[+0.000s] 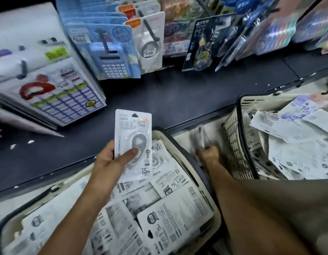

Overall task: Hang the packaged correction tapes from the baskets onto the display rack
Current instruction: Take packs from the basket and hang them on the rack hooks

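Head view: left hand (111, 159) pinches a correction tape pack (133, 144) by its lower half, thumb over the blister — light, stiff, slick card, likely best held low, hang-hole free; right hand (208, 153) grips another pack (200, 138) in the basket (211, 192).

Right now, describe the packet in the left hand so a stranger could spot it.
Find the near basket full of white packets. Above its far rim, the left hand holds one packet upright. Unlike those lying flat below, it faces the camera, showing a grey oval tape and "15M".
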Demonstrator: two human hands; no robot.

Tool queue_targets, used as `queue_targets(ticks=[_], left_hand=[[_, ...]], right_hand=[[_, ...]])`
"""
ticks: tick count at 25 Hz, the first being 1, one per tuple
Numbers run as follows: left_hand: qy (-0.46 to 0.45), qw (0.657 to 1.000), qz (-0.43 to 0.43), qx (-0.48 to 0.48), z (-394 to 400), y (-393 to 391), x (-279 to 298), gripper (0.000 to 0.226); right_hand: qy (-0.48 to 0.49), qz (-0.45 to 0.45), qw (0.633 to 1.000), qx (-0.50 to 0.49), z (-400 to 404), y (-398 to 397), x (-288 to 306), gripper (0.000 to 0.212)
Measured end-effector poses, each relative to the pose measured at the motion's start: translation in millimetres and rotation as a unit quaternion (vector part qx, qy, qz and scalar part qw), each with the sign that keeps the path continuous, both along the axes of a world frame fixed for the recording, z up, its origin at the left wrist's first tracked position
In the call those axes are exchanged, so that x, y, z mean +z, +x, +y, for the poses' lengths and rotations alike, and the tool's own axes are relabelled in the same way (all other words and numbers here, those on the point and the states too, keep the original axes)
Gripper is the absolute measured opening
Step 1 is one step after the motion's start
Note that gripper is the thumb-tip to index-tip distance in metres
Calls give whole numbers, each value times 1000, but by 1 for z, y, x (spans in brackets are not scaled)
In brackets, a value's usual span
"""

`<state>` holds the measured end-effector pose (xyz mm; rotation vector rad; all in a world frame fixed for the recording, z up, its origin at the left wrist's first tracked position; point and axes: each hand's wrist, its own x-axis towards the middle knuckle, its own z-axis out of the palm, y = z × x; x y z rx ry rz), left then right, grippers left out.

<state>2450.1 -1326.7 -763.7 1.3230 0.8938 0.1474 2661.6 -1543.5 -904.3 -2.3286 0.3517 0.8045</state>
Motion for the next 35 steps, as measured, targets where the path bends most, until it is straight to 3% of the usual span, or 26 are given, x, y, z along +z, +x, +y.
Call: queue_targets(ticks=[4,6,8,10,13,15,17,19,20,21,22,23,24,25,26,28,30,31,33,34,35], left_hand=[[2,999,-27,37,-8,-22,16,31],[2,998,-44,45,-9,-37,28,32],[4,997,-61,52,-9,-59,42,32],[13,997,-57,57,-10,-84,54,30],[18,996,-43,76,-5,-120,81,27],[-51,993,-75,69,3,-148,102,39],[-85,988,-113,68,15,-183,113,59],[-59,982,-122,129,29,-216,116,63],[-53,978,-112,166,37,-230,115,61],[-57,973,-103,200,45,-242,113,59],[-60,969,-97,221,51,-252,111,56],[-59,967,-94,230,57,-260,108,55],[-55,967,-93,233,62,-271,105,54],[-48,967,-90,233,66,-280,100,54],[-41,968,-84,234,70,-290,95,56],[-29,970,-68,232,77,-307,84,60],[-6,972,-46,231,85,-320,75,62],[11,973,-32,229,87,-325,72,60],[43,973,-12,226,94,-332,65,57],[51,975,-4,218,96,-334,63,55],[50,977,1,206,96,-334,62,53]], right_hand=[[61,-29,998,6,5,-25,68,23],[-25,-112,993,30,-1,-41,114,20],[-100,-256,958,84,12,-77,168,11],[-22,-346,925,156,42,-126,216,24],[74,-363,882,291,92,-220,260,32],[101,-337,865,359,114,-280,268,30],[259,-193,859,397,126,-317,275,33],[452,-3,809,377,132,-328,280,38],[493,17,794,354,130,-327,274,38],[463,-30,803,374,126,-323,262,44],[363,-146,797,460,118,-317,247,56],[185,-246,739,599,109,-315,226,73],[25,-275,640,717,96,-320,202,89],[-66,-272,554,784,82,-329,178,101],[-97,-261,506,816,72,-337,157,109],[-66,-244,526,812,65,-347,136,108],[7,-269,576,772,72,-348,135,87],[79,-251,647,715,78,-346,141,69],[253,-139,824,487,93,-337,176,22],[329,-80,867,365,103,-334,196,19],[363,-43,879,306,111,-331,211,28]])
